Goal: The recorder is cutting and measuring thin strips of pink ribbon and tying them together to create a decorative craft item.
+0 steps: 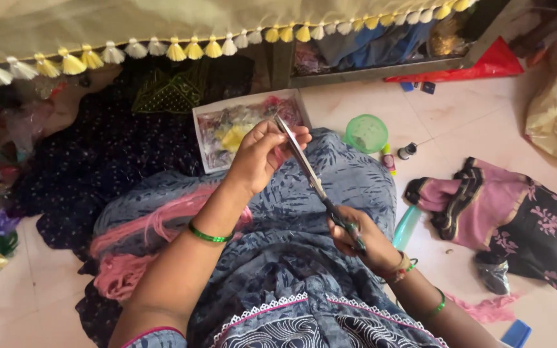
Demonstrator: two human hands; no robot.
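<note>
Blue-grey printed dress fabric (278,270) covers my lap. Right hand (362,241) grips long steel scissors (311,174) by handles; left hand (262,154) pinches near blade tip, fingers close to edge, so risk of cut, I think.

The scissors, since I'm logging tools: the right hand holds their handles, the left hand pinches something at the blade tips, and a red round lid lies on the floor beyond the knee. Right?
One detail is off. The round lid is green, not red, as the head view shows. The rest holds: the right hand holds the handles of the scissors, and the left hand pinches something at the tips.
</note>
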